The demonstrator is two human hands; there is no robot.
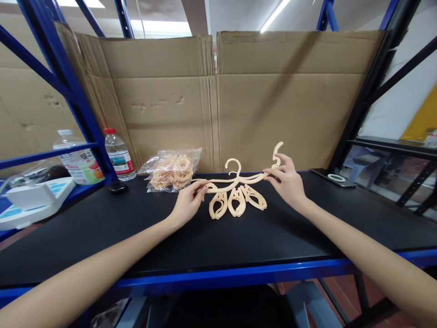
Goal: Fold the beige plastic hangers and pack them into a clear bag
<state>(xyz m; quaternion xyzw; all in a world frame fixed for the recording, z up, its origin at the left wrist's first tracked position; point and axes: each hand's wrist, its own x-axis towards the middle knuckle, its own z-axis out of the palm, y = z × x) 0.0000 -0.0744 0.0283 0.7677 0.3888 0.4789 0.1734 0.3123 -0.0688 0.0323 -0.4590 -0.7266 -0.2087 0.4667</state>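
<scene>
A cream plastic hanger (237,180) is spread open above the black tabletop, its hook pointing up. My left hand (191,199) pinches the left end of it. At the right end, my right hand (287,181) has its fingers closed on the hanger, where a curved cream piece (277,152) sticks up by the fingertips. Three folded cream hangers (236,202) lie fanned out on the table just below the middle of the spread one. Whether they touch it cannot be made out.
A clear bag of cream hangers (172,171) lies behind my left hand. Bottles (119,155) and a small black object (117,187) are at the left. A phone with a white ring (334,178) lies back right. Cardboard (273,100) stands behind the black table (153,253).
</scene>
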